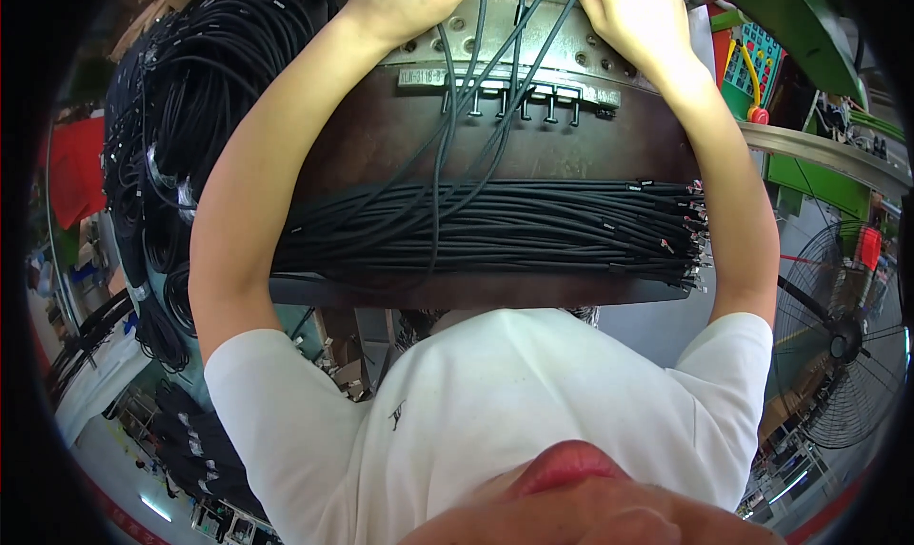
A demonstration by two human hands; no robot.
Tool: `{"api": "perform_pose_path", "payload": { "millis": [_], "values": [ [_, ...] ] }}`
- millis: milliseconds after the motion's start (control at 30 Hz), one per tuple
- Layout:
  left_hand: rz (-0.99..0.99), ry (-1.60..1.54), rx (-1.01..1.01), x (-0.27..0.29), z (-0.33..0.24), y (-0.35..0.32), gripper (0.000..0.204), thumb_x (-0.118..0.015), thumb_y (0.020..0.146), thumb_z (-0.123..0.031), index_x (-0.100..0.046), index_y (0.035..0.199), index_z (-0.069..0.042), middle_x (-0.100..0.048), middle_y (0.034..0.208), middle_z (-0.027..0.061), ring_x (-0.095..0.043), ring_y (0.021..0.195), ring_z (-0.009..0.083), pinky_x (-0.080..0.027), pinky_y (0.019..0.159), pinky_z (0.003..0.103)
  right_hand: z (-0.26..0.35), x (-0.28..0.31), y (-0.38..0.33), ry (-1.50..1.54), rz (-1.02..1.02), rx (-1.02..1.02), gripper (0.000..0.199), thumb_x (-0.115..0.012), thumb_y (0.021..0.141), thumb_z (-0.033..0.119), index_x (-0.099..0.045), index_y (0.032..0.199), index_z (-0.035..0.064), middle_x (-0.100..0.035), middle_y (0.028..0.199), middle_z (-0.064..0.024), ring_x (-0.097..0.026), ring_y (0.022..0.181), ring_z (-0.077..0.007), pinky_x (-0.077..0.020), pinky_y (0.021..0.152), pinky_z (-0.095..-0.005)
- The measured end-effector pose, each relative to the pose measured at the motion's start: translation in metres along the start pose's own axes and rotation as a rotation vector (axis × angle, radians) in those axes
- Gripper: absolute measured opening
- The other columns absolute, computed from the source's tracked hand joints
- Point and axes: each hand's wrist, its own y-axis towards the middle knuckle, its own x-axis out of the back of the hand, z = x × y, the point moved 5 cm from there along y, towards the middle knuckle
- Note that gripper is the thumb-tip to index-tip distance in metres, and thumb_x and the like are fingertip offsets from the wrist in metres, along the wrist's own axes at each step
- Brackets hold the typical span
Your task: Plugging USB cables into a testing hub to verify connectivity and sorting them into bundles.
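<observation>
My left hand point(414, 0) and my right hand point(633, 17) are at the top edge of the view, over a metal plate with holes point(481, 36). Several loose black cables point(476, 93) run up between them. The right fingers close on one cable, while the left fingertips reach another but are cut off by the frame. Just below the plate lies a metal bar point(419, 77) with several small black T-shaped pieces point(526, 107) along its lower side. Nearer to me, a thick row of black cables point(533, 226) lies across the brown tabletop point(600, 150), its bared ends point(697, 236) at the right.
Large coils of black cable point(205, 79) are piled at the left. On the right stand a green control panel point(757, 59) with a red button point(758, 116), a metal rail point(819, 150) and a caged fan point(838, 345). Cardboard boxes point(347, 355) lie below the table.
</observation>
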Motion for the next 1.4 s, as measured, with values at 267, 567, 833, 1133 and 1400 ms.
{"api": "perform_pose_path", "payload": {
  "millis": [267,567,833,1133,1400],
  "values": [
    [0.079,-0.084,0.424,-0.011,0.010,0.000,0.018,-0.060,0.085,-0.013,-0.065,0.096,0.000,-0.067,0.089,0.0155,-0.064,0.082,0.0299,-0.050,0.072,0.040,0.004,-0.003,0.007,0.046,-0.048,-0.048,0.017,-0.057,0.083,0.015,-0.065,0.092,0.0035,-0.063,0.083,-0.0198,-0.061,0.076,-0.0384,-0.0494,0.070,-0.0487],
    [-0.058,0.210,0.443,-0.008,0.013,-0.007,0.017,-0.062,0.083,-0.016,-0.067,0.092,-0.001,-0.066,0.081,0.0179,-0.062,0.072,0.0351,-0.051,0.065,0.045,-0.007,-0.013,0.000,0.091,0.138,-0.255,0.031,-0.055,0.088,0.029,-0.066,0.101,0.0034,-0.065,0.094,-0.0206,-0.062,0.085,-0.0384,-0.0503,0.075,-0.0473],
    [0.220,0.898,0.178,-0.023,0.019,-0.018,0.027,-0.068,0.083,-0.025,-0.067,0.095,-0.001,-0.067,0.089,0.0178,-0.064,0.080,0.0322,-0.051,0.070,0.042,-0.033,-0.026,-0.008,0.176,0.027,-0.143,0.028,-0.063,0.089,0.025,-0.065,0.103,0.0006,-0.066,0.094,-0.0181,-0.062,0.087,-0.0325,-0.0508,0.077,-0.0410],
    [0.045,0.313,0.527,-0.019,0.037,-0.029,0.041,-0.072,0.081,-0.031,-0.066,0.107,0.000,-0.067,0.099,0.0178,-0.063,0.089,0.0337,-0.051,0.079,0.042,-0.040,-0.044,-0.014,-0.082,0.170,-0.172,0.024,-0.061,0.090,0.022,-0.065,0.100,-0.0003,-0.065,0.091,-0.0152,-0.062,0.086,-0.0276,-0.0497,0.076,-0.0379],
    [0.269,0.151,0.817,-0.011,0.027,-0.010,0.025,-0.066,0.085,-0.024,-0.068,0.096,-0.001,-0.068,0.088,0.0175,-0.064,0.080,0.0327,-0.051,0.070,0.043,-0.042,-0.029,-0.011,0.448,0.063,-0.325,0.027,-0.061,0.089,0.024,-0.066,0.096,-0.0014,-0.067,0.088,-0.0176,-0.063,0.081,-0.0325,-0.0503,0.074,-0.0420]
  ]
}}
